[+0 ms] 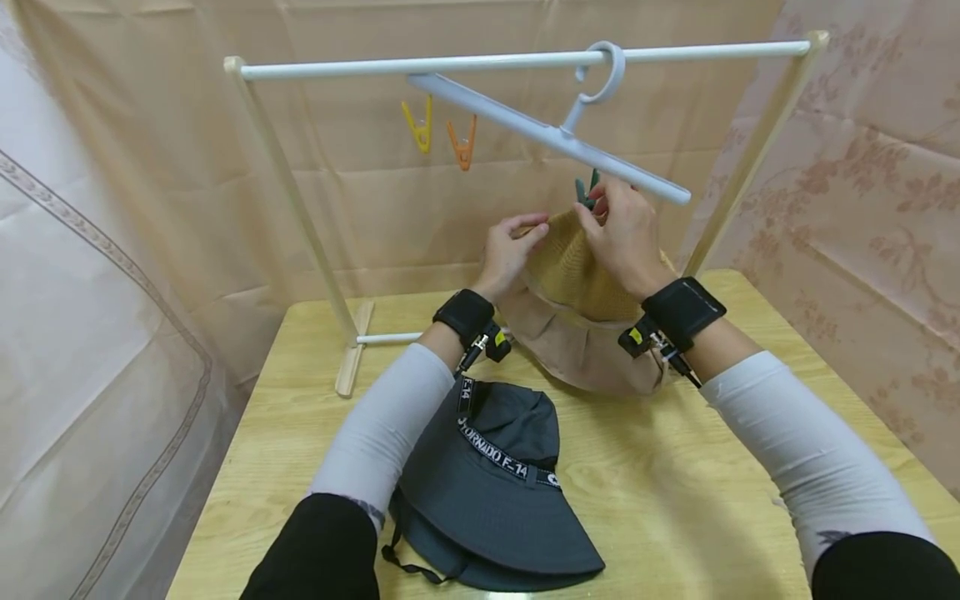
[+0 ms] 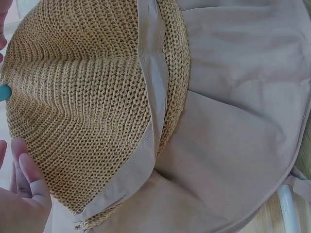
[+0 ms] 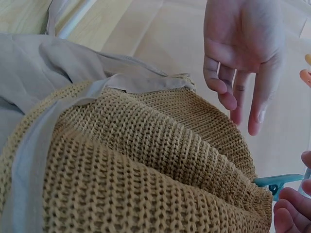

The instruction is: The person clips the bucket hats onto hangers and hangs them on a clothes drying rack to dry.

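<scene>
A hat with a woven straw crown and a wide beige cloth brim hangs crown-up under a pale plastic hanger. At the crown's peak sits a green clothespin, its handles spread upward. My right hand has its thumb and fingers curled about this clothespin, just below the hanger's lower end. Beside the crown's left side is my left hand, fingers extended and nothing held. The right wrist view shows that left hand apart from the weave, palm toward the hat.
The hanger hooks over a white rack bar and tilts down to the right. A yellow clothespin and an orange clothespin hang from its left arm. A dark grey bucket hat with lettered trim lies on the wooden table between my forearms.
</scene>
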Available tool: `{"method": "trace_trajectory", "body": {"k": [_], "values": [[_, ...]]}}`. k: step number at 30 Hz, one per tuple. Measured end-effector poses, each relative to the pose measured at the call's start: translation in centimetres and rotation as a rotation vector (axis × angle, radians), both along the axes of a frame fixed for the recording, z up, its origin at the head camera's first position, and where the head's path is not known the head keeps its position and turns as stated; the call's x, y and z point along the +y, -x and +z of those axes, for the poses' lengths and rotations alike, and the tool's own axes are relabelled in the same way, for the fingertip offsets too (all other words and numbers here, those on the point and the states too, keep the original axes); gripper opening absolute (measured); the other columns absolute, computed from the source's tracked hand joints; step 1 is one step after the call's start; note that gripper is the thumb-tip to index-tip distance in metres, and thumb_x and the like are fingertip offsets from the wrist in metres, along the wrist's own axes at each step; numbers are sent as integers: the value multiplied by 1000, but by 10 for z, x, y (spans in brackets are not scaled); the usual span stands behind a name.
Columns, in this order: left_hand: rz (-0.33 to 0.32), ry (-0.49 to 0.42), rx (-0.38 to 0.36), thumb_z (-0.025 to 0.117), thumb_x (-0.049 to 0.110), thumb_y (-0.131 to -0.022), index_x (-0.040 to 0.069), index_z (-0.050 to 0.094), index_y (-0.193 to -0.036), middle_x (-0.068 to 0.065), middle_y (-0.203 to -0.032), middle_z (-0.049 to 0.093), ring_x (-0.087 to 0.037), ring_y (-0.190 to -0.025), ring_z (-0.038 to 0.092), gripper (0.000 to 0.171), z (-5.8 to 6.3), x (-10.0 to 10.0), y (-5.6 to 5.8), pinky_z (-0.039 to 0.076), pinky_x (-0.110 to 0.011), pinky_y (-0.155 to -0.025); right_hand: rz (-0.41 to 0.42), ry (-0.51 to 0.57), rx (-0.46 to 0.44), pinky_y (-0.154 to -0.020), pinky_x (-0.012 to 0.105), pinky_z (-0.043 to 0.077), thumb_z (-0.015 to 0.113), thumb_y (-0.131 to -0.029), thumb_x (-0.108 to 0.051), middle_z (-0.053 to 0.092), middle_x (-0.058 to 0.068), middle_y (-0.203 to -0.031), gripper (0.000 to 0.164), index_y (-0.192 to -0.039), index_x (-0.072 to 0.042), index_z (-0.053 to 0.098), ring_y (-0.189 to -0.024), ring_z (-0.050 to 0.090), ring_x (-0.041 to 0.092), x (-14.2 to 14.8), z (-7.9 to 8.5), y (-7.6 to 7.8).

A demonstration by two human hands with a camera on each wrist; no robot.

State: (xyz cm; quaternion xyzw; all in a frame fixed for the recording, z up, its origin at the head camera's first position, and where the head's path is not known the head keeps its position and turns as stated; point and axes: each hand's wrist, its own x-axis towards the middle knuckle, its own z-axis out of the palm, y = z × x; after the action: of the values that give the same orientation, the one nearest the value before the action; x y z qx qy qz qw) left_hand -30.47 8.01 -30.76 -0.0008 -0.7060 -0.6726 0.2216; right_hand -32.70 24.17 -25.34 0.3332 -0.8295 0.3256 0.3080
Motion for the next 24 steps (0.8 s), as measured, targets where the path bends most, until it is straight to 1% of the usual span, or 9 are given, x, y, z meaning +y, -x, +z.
{"method": "trace_trajectory", "body": {"k": [3,6,9,12,15,20,24], "values": [[-10,0,-14,64,12,-95,-2,66,-120,-16,-133,56,-34,-104,68,30,3,-1,-1,56,-24,-85,31,-11,-17,-72,43,47,63,-96,-20,64,21,-86,28,-104,6,58,-77,61,34,0,0,-1],[-28,-24,-14,64,10,-95,-5,65,-122,-18,-134,55,-35,-108,66,31,3,-1,-2,56,-27,-88,47,-21,-36,-71,42,46,64,-95,-20,64,21,-85,29,-103,7,58,-77,60,34,1,-2,-3],[-41,-49,-4,63,7,-94,-7,63,-121,-20,-134,56,-36,-113,64,31,1,-2,-3,55,-30,-91,52,-31,-54,-71,42,46,64,-95,-20,63,21,-86,29,-102,8,59,-76,59,34,1,-5,-5],[-39,-49,12,63,5,-94,-9,64,-119,-21,-130,59,-36,-112,64,29,-2,-2,-6,55,-31,-91,59,-39,-76,-72,42,45,63,-96,-20,63,21,-87,29,-102,8,60,-78,59,34,1,-7,-9],[-21,-22,19,63,4,-93,-9,65,-116,-22,-125,63,-37,-108,66,26,-6,-4,-7,56,-31,-89,64,-45,-92,-74,43,47,63,-96,-21,63,22,-89,29,-102,7,60,-80,60,34,2,-10,-14],[18,59,17,64,7,-94,-5,68,-114,-21,-119,67,-38,-96,67,24,-5,-9,-10,56,-40,-86,75,-51,-103,-75,45,47,63,-96,-21,63,22,-88,29,-102,7,59,-81,60,34,3,-12,-20],[18,83,-4,64,10,-94,-4,69,-114,-19,-118,68,-35,-90,66,25,-3,-11,-12,54,-47,-87,65,-73,-121,-75,46,49,63,-96,-23,64,22,-91,30,-103,6,59,-82,62,35,4,-15,-21]]}}
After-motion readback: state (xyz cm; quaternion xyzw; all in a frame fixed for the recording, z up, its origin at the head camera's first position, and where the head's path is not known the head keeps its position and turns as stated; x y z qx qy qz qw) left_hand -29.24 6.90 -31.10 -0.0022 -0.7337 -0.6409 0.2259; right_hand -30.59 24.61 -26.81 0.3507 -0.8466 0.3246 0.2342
